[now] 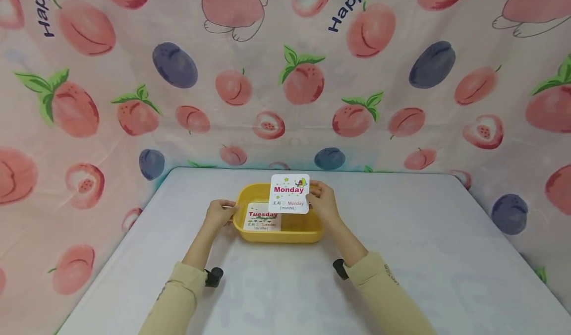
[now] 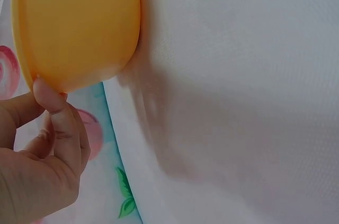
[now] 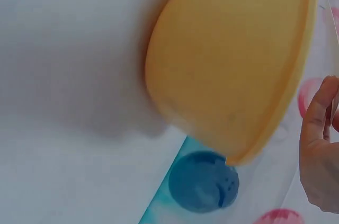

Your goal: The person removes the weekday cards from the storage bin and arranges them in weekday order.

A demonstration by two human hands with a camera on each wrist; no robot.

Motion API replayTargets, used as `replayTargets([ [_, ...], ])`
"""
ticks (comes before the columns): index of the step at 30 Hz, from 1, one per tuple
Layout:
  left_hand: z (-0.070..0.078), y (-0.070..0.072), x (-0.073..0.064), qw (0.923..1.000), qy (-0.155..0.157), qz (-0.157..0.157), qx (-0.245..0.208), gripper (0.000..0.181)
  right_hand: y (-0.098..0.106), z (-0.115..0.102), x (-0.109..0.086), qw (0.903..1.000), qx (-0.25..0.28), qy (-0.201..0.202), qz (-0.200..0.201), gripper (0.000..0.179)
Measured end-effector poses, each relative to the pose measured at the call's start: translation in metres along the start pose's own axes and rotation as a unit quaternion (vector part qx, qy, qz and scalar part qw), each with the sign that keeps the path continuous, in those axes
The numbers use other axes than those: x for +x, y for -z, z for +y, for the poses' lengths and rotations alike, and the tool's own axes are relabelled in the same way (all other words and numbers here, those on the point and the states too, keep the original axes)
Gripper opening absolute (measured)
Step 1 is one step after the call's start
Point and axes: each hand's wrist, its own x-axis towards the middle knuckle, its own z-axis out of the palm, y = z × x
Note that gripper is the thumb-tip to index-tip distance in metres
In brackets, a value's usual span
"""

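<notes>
A yellow plastic tray (image 1: 281, 237) stands on the white table. My left hand (image 1: 219, 215) pinches the tray's left rim between thumb and fingers; the left wrist view shows this hand (image 2: 47, 150) at the edge of the yellow wall (image 2: 79, 28). With my right hand (image 1: 324, 203) I hold a white card printed "Monday" (image 1: 289, 194) by its right edge, raised over the tray. Inside the tray, on the left, lies a "Tuesday" card (image 1: 262, 218), its upper right partly covered by the Monday card. In the right wrist view, the right hand (image 3: 320, 150) is cut off at the edge.
The white table (image 1: 424, 255) reaches out on both sides of the tray. Behind it and at the sides hangs a pink cloth (image 1: 267, 146) printed with peaches and plums. Dark wrist devices (image 1: 214, 277) sit at both cuffs.
</notes>
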Motion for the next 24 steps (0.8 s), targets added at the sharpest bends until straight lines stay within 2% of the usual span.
replayTargets([
  [6, 0.0, 0.001, -0.001, 1.0, 0.0, 0.0, 0.0, 0.031, 0.026, -0.004, -0.001, 0.9998, -0.009, -0.002, 0.015, 0.042],
  [11, -0.001, -0.001, 0.003, 1.0, 0.006, 0.001, -0.002, 0.031, 0.046, -0.006, 0.003, 0.9997, -0.01, 0.003, 0.024, 0.043],
  [24, 0.001, 0.001, 0.002, 0.9999, 0.014, -0.003, -0.005, 0.032, 0.089, -0.005, 0.011, 0.9971, -0.043, -0.037, 0.05, 0.047],
])
